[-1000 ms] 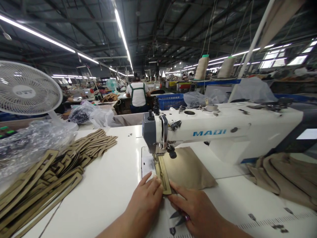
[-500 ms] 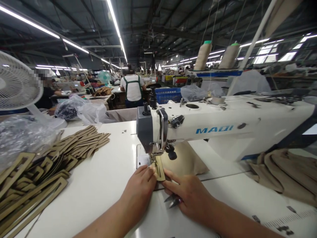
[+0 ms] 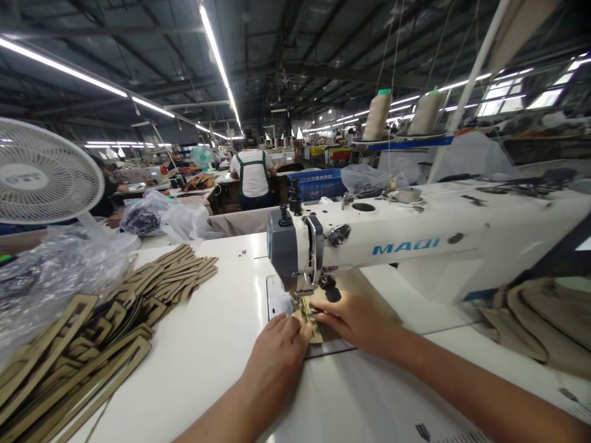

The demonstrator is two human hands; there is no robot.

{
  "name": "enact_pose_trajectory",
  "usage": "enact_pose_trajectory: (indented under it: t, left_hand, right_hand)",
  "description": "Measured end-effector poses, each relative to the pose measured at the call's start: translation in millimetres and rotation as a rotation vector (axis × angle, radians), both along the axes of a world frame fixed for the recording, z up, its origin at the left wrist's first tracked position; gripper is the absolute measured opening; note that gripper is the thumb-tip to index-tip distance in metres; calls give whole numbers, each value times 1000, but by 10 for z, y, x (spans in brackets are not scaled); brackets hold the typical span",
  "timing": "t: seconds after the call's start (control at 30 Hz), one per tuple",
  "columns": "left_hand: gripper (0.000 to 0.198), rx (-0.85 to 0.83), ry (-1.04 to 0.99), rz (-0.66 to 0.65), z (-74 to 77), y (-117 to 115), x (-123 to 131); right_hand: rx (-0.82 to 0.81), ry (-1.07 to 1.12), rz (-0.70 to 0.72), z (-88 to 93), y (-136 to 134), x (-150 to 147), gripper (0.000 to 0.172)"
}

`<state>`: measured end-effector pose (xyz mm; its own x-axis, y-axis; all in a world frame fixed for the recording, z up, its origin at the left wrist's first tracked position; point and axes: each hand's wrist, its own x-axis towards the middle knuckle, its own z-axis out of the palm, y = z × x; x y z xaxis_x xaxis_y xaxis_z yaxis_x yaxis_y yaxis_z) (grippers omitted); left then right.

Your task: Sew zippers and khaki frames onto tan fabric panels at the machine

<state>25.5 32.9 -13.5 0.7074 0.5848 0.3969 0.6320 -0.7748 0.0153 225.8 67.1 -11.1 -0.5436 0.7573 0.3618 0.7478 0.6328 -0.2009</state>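
The presser foot of the white sewing machine (image 3: 406,246) is down by a tan framed strip (image 3: 316,335), which lies over brown fabric (image 3: 376,298). My left hand (image 3: 281,347) is at the strip's left side, its fingers bent together and pressing on it near the needle. From the right, my right hand (image 3: 357,317) reaches in beside the foot, thumb and forefinger nearly together at the strip's edge. Something small and dark shows between them, too small to name. Its other fingers are hidden. No scissors can be seen now.
A pile of tan strips (image 3: 133,307) covers the table's left side, with clear plastic bags (image 3: 60,264) and a white fan (image 3: 46,175) behind. Folded brown fabric (image 3: 535,320) lies at the right. Thread cones (image 3: 377,117) stand above the machine. A person (image 3: 252,172) sits farther back.
My right hand has moved forward, closer to the needle, and the scissors seen under it are out of sight. My left hand stays on the strip. The whole view has shifted slightly.
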Motion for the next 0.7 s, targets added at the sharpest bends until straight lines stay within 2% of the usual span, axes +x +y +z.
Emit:
enact_pose_trajectory:
  t: [0.13, 0.27, 0.47, 0.7]
  left_hand:
    - [23, 44, 57, 25, -7, 8, 7]
    - [22, 5, 71, 31, -3, 8, 16]
    - [22, -42, 168, 61, 41, 1, 62]
    - [23, -88, 188, 71, 67, -8, 81]
  right_hand:
    - [16, 31, -29, -59, 50, -37, 18]
    - [20, 23, -87, -73, 25, -65, 16]
    - [23, 0, -238, -129, 26, -125, 24]
    - [27, -1, -343, -210, 251, -261, 31]
